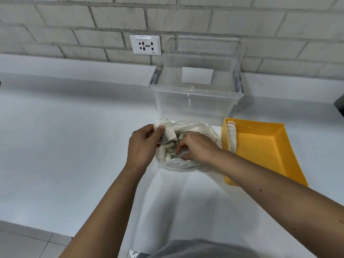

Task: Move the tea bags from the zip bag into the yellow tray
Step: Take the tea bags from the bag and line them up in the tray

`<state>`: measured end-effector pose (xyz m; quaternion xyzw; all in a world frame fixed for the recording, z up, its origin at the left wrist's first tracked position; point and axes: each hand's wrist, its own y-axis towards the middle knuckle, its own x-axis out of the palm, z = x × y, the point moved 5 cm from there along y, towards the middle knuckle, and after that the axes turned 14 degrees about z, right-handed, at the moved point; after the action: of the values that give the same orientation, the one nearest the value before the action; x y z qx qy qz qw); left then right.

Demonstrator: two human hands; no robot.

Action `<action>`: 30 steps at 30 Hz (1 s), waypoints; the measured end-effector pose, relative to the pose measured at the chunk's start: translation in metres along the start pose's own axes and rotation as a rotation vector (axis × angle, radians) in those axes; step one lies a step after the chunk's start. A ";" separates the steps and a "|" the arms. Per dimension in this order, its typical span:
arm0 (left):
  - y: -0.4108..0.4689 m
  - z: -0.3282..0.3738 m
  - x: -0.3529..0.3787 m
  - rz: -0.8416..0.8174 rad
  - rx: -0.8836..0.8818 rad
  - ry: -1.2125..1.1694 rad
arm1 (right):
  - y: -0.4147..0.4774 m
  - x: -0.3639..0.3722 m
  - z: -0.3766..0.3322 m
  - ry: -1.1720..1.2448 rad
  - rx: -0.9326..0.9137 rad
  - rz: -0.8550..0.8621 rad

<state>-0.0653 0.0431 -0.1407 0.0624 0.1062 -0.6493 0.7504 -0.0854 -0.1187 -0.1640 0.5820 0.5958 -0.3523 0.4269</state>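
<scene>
A clear zip bag (pixel 178 163) lies on the white counter, holding several pale tea bags (pixel 168 151). My left hand (pixel 144 144) grips the bag's far left rim, with a tea bag (pixel 168 132) pinched under its thumb. My right hand (pixel 195 147) reaches into the bag's mouth and its curled fingers pinch tea bags inside. The yellow tray (pixel 264 146) sits just right of the bag. A row of tea bags (pixel 231 136) lies along the tray's left wall.
An open clear plastic bin (pixel 195 101) stands right behind the bag, against the brick wall. A wall socket (pixel 145 45) is to its left. A dark object (pixel 339 106) pokes in at the right edge. The counter's front edge runs bottom left.
</scene>
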 end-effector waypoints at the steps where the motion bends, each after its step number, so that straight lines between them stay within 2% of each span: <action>1: 0.001 -0.001 0.000 0.002 -0.004 -0.001 | 0.000 -0.002 0.000 0.012 -0.001 0.015; 5: 0.002 -0.001 0.000 0.004 -0.020 -0.024 | -0.005 -0.018 0.002 0.084 0.034 0.145; 7: 0.003 0.000 -0.001 0.005 -0.013 -0.031 | -0.010 -0.033 0.005 0.213 0.102 0.237; 9: 0.003 0.002 -0.002 0.004 -0.002 -0.037 | -0.018 -0.046 0.010 0.438 0.250 0.256; 12: -0.001 0.005 0.003 -0.023 -0.017 -0.064 | -0.034 -0.053 0.020 0.859 0.535 0.179; 14: -0.007 0.007 0.011 -0.088 -0.054 -0.077 | -0.042 -0.054 0.024 1.101 0.687 0.154; 16: -0.017 0.010 0.022 -0.161 -0.083 -0.077 | -0.050 -0.057 0.028 1.240 0.768 0.146; 24: -0.046 0.026 0.062 -0.265 -0.074 -0.084 | -0.083 -0.071 0.048 1.410 0.871 0.055; 27: -0.053 0.028 0.078 -0.277 -0.054 -0.082 | -0.093 -0.082 0.054 1.352 0.783 0.031; 30: -0.059 0.030 0.091 -0.294 -0.061 -0.075 | -0.100 -0.090 0.061 1.166 0.695 0.059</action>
<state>-0.1088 -0.0600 -0.1314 -0.0007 0.1058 -0.7505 0.6523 -0.1827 -0.2177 -0.1128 0.7963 0.5645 -0.1399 -0.1664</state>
